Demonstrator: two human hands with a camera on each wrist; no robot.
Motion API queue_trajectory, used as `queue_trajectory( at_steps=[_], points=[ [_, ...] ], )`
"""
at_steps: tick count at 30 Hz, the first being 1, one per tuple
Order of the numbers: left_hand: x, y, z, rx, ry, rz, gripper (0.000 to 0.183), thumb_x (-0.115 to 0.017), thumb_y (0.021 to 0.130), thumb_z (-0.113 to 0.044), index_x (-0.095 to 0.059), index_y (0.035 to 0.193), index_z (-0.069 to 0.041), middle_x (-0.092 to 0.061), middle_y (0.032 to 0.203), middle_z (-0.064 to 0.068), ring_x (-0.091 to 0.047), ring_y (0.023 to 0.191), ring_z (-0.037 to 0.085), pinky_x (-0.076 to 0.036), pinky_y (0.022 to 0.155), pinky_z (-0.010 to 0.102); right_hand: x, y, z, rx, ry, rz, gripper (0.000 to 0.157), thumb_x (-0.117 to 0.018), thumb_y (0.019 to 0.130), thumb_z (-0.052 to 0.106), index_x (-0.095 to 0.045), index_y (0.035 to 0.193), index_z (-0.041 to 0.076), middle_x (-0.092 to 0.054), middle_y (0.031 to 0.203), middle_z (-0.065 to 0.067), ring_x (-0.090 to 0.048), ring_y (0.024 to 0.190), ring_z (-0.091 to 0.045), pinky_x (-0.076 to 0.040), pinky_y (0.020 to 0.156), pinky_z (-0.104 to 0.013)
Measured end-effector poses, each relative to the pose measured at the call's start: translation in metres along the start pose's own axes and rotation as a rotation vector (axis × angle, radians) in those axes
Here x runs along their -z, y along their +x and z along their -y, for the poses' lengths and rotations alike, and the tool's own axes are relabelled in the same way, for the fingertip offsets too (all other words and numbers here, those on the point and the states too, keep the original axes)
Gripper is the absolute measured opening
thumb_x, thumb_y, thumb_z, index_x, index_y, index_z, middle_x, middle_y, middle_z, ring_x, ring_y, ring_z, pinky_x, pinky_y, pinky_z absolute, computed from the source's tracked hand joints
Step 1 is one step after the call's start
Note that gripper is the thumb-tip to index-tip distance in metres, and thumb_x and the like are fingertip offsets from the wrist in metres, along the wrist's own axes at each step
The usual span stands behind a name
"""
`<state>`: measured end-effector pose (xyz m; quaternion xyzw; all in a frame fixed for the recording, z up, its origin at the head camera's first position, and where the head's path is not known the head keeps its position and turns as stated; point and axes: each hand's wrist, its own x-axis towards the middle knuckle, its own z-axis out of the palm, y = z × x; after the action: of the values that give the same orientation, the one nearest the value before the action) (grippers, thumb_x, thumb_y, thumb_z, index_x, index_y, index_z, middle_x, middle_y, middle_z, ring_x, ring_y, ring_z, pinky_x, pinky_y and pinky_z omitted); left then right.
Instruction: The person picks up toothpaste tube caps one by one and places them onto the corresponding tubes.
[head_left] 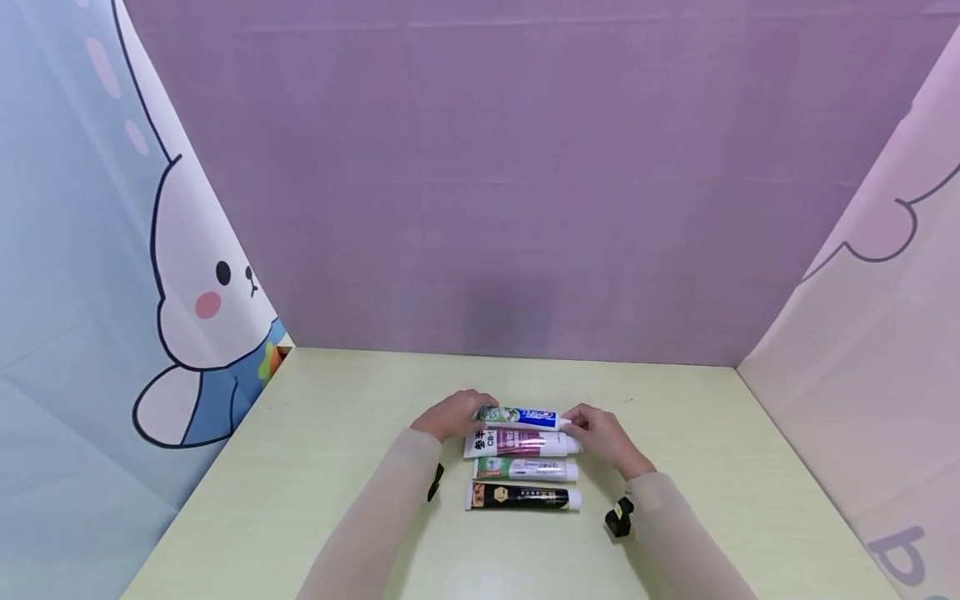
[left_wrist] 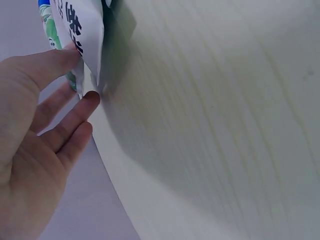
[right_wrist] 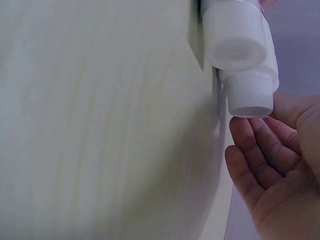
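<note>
Several toothpaste tubes lie in parallel rows, caps to the right in the head view. Farthest back is a green-and-blue toothpaste tube (head_left: 525,417). My left hand (head_left: 454,415) pinches its flat end, thumb on the near side and fingers behind. At the other end my right hand (head_left: 604,436) holds its white cap (right_wrist: 250,97) between thumb and fingers. Just in front lies a white-and-purple toothpaste tube (head_left: 521,443), its flat end (left_wrist: 90,45) close by my left thumb. Nearer still are a green-and-white tube (head_left: 525,470) and a black tube (head_left: 525,497) with a white cap.
The pale wooden table (head_left: 337,500) runs back to a purple cloth wall (head_left: 517,208). A printed cloth with a cartoon rabbit (head_left: 210,317) hangs at the left, and a pink-and-white cloth (head_left: 877,350) at the right. A black strap piece (head_left: 619,517) sits by the right sleeve.
</note>
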<state>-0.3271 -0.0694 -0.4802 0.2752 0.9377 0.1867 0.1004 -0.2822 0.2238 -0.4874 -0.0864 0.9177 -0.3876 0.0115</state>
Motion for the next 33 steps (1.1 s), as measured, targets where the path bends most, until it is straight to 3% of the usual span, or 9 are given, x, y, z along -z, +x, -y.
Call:
queue_trajectory(
  at_steps=[17,33],
  points=[
    [0.0,0.004,-0.003,0.007,-0.026,0.007,0.035,-0.067,0.097,-0.013,-0.066,0.132,-0.014,-0.063,0.131,0.006,-0.055,0.125,0.026,-0.042,0.108,0.041,0.01,0.01,0.007,-0.134,-0.048,0.116,0.009,-0.071,0.092,0.012,-0.073,0.099,0.006,-0.067,0.094,-0.003,-0.06,0.089,-0.021,-0.053,0.081,-0.042],
    [0.003,-0.001,-0.01,0.048,-0.043,0.008,0.035,-0.065,0.099,-0.014,-0.065,0.133,-0.014,-0.061,0.134,0.007,-0.052,0.129,0.027,-0.039,0.11,0.042,0.006,0.007,0.004,-0.16,-0.036,0.081,0.013,-0.07,0.092,0.015,-0.074,0.102,0.007,-0.069,0.097,-0.004,-0.062,0.094,-0.024,-0.051,0.088,-0.047]
  ],
)
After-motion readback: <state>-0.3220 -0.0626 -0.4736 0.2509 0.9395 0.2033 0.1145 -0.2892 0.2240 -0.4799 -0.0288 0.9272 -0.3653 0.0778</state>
